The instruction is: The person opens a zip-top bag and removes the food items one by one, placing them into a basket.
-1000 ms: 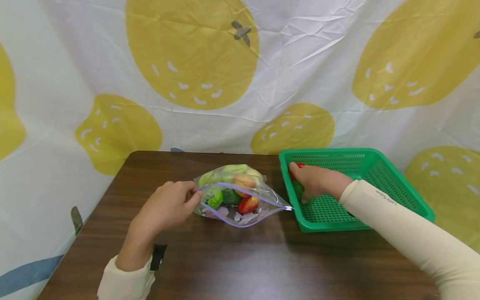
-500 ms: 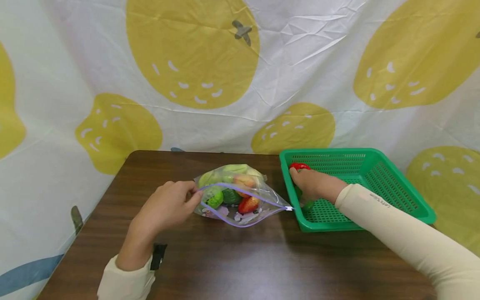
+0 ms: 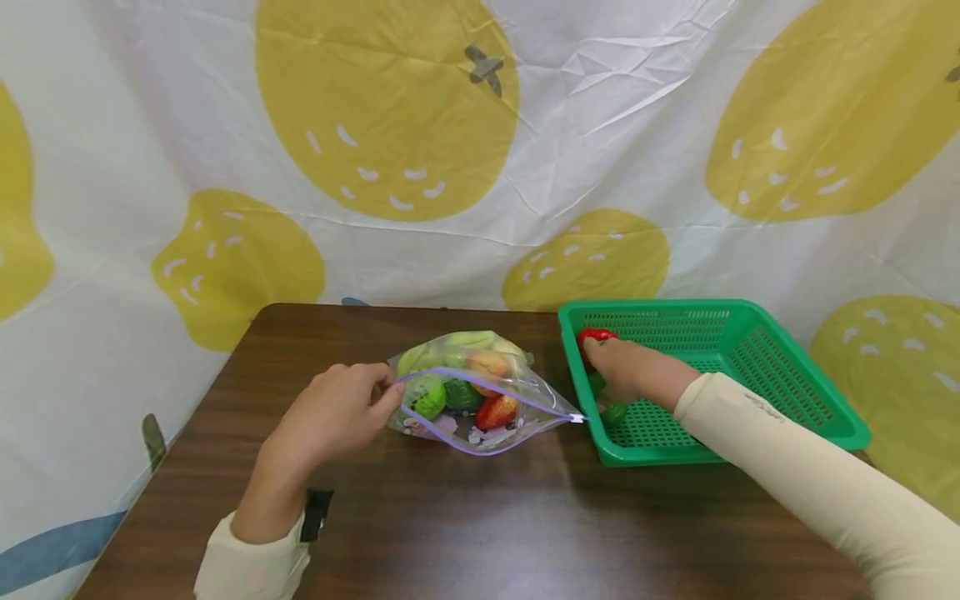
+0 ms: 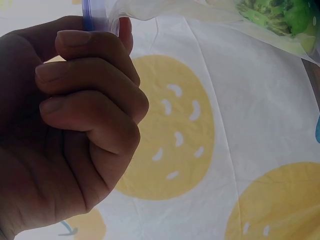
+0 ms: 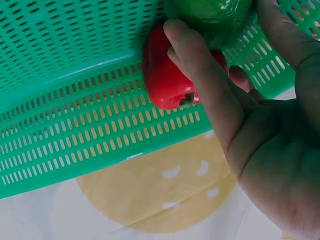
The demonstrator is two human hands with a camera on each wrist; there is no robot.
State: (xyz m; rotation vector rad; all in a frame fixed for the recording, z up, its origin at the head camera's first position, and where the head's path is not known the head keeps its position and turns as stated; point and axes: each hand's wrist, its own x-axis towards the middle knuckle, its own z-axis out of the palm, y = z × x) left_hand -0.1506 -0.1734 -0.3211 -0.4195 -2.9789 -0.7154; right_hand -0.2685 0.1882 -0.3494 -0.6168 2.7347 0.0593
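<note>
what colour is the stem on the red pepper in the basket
Green; the stem shows best in the right wrist view.

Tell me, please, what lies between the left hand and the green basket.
The head view shows a clear zip bag, holding produce, between the left hand and the green basket.

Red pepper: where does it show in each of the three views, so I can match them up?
Head: right of centre, the red pepper sits in the far left corner of the green basket.
Left wrist: not in it.
Right wrist: upper middle, partly behind the right hand.
Landmark in all three: the white cloth with yellow prints.
</note>
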